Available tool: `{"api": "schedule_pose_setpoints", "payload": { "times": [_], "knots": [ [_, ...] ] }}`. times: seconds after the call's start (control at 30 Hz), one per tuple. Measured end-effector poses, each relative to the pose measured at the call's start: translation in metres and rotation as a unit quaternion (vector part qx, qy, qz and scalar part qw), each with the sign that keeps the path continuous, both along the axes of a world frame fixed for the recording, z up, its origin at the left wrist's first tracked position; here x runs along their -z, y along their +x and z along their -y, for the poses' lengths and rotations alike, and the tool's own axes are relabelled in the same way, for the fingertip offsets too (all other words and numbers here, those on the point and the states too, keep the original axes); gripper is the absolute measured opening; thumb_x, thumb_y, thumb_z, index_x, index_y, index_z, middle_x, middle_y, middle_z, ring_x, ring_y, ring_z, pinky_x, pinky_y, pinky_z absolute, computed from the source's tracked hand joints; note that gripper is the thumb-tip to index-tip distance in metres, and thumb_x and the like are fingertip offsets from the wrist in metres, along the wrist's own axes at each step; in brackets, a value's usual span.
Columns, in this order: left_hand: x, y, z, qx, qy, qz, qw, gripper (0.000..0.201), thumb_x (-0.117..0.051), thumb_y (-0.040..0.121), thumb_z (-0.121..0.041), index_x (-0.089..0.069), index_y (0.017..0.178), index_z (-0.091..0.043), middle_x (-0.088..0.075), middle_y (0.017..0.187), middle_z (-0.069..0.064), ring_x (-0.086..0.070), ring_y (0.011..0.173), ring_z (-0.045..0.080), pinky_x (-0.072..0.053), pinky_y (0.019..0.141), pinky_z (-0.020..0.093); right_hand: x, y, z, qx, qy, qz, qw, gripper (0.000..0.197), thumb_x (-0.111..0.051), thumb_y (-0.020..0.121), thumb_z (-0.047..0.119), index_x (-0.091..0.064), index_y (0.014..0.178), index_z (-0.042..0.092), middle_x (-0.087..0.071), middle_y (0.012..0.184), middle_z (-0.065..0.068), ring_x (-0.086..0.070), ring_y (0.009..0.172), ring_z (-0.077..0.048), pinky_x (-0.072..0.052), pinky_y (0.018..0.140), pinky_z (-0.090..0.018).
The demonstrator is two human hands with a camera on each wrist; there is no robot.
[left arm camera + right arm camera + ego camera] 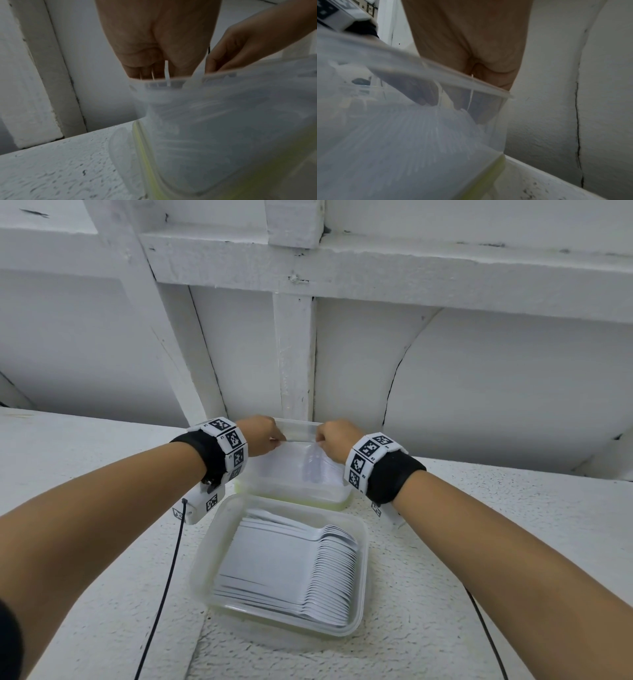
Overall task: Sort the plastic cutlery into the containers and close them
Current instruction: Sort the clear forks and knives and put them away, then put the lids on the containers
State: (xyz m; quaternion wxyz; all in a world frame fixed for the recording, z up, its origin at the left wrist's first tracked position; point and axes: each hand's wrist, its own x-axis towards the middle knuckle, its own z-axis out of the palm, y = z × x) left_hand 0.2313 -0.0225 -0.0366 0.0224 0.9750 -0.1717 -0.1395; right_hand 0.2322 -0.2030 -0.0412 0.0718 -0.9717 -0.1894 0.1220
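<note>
While both my arms reach forward over the near container [359, 546], my left hand [262, 436] and my right hand [334, 440] sit on the far rim of the far container [294, 491], one at each end of that rim. My left fingers [145, 71] curl down over the rim's edge, with thin white tines showing between them, so that hand is clamped on the rim. My right fingers [426, 94] fold over the same edge and reach inside, seen through the clear wall just above the white cutlery [419, 128] heaped in the far container; whether they pinch any piece I cannot tell.

That far container stands close against the white wall [479, 388], touching or nearly touching the vertical white post [296, 354], so there is little room behind it. A yellow-green seal [142, 148] runs along its lower edge, seen in both wrist views. Nearer to me than the far container, and just beside it, the near container lies open on the rough white ledge [85, 474], filled with a neat fanned row of white plastic spoons [291, 570], bowls to my right. To either side of the far container the ledge runs on bare. Black cables [164, 594] trail from my wrist bands across it.
</note>
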Motion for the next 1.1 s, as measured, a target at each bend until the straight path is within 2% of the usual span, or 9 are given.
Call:
{"api": "schedule_pose_setpoints", "payload": {
  "times": [0.23,0.4,0.53,0.63,0.73,0.77,0.87,1.0,1.1],
  "knots": [
    [-0.021,-0.005,0.0,-0.057,-0.082,0.019,0.995,0.033,-0.048,0.096,-0.018,-0.058,0.126,-0.012,-0.06,0.126,0.008,-0.054,0.115,0.025,-0.037,0.096,0.026,-0.007,-0.004,0.003,0.011,0.009,0.0,1.0,0.032,-0.036,0.095,0.002,-0.058,0.119,0.0,-0.061,0.116,-0.018,-0.059,0.103,-0.032,-0.049,0.089,-0.036],
    [-0.044,-0.023,-0.014,-0.094,-0.141,0.023,0.985,0.032,-0.05,0.095,-0.021,-0.06,0.123,-0.012,-0.063,0.123,0.006,-0.056,0.114,0.022,-0.036,0.094,0.023,-0.035,-0.022,0.019,0.049,0.116,0.025,0.992,0.031,-0.039,0.096,0.009,-0.061,0.117,0.004,-0.063,0.114,-0.016,-0.059,0.103,-0.03,-0.048,0.088,-0.033],
    [-0.058,-0.06,-0.029,-0.105,-0.135,0.022,0.985,0.033,-0.047,0.097,-0.026,-0.059,0.123,-0.012,-0.062,0.121,0.004,-0.055,0.111,0.021,-0.034,0.086,0.02,-0.055,-0.062,0.043,0.052,0.188,0.041,0.98,0.027,-0.045,0.096,0.016,-0.063,0.114,0.007,-0.066,0.107,-0.01,-0.062,0.091,-0.022,-0.048,0.079,-0.027],
    [-0.053,-0.094,-0.04,-0.146,-0.13,0.012,0.981,0.031,-0.044,0.097,-0.028,-0.062,0.117,-0.013,-0.065,0.112,0.008,-0.056,0.095,0.021,-0.04,0.08,0.024,-0.055,-0.102,0.059,0.079,0.201,0.004,0.977,0.025,-0.047,0.096,0.023,-0.063,0.113,0.012,-0.064,0.096,-0.002,-0.059,0.082,-0.016,-0.04,0.062,-0.016],
    [-0.039,-0.127,-0.048,-0.217,-0.142,-0.06,0.964,0.025,-0.044,0.097,-0.03,-0.058,0.111,-0.014,-0.061,0.094,0.007,-0.056,0.077,0.021,-0.049,0.06,0.024,-0.039,-0.144,0.068,0.114,0.207,-0.075,0.969,0.031,-0.045,0.097,0.033,-0.053,0.121,0.016,-0.063,0.099,-0.003,-0.059,0.081,-0.014,-0.044,0.065,-0.019],
    [-0.034,-0.137,-0.048,-0.236,-0.142,-0.083,0.958,0.024,-0.043,0.097,-0.03,-0.055,0.11,-0.014,-0.059,0.093,0.006,-0.057,0.075,0.02,-0.05,0.057,0.023,-0.032,-0.158,0.067,0.13,0.205,-0.114,0.963,0.036,-0.044,0.096,0.037,-0.046,0.126,0.017,-0.062,0.099,-0.005,-0.061,0.08,-0.015,-0.048,0.067,-0.023],
    [-0.019,-0.16,-0.045,-0.282,-0.188,-0.116,0.934,0.025,-0.04,0.099,-0.027,-0.053,0.108,-0.008,-0.057,0.089,0.008,-0.057,0.07,0.02,-0.052,0.054,0.026,-0.01,-0.19,0.057,0.178,0.256,-0.199,0.929,0.044,-0.047,0.096,0.036,-0.031,0.132,0.018,-0.06,0.09,-0.003,-0.063,0.069,-0.016,-0.052,0.058,-0.026],
    [-0.013,-0.179,-0.034,-0.336,-0.27,-0.074,0.899,0.028,-0.041,0.098,-0.025,-0.055,0.107,-0.002,-0.055,0.076,0.013,-0.052,0.061,0.027,-0.048,0.053,0.029,-0.003,-0.203,0.051,0.237,0.376,-0.183,0.877,0.037,-0.049,0.096,0.024,-0.038,0.13,0.014,-0.059,0.098,-0.007,-0.06,0.067,-0.015,-0.054,0.05,-0.022],
    [-0.028,-0.191,-0.015,-0.338,-0.316,-0.028,0.886,0.025,-0.043,0.098,-0.023,-0.055,0.104,-0.002,-0.054,0.071,0.013,-0.049,0.058,0.026,-0.045,0.054,0.029,-0.012,-0.207,0.067,0.251,0.418,-0.146,0.86,0.04,-0.049,0.096,0.021,-0.04,0.134,0.014,-0.052,0.089,0.001,-0.058,0.075,-0.016,-0.052,0.047,-0.022]
  ]
}}
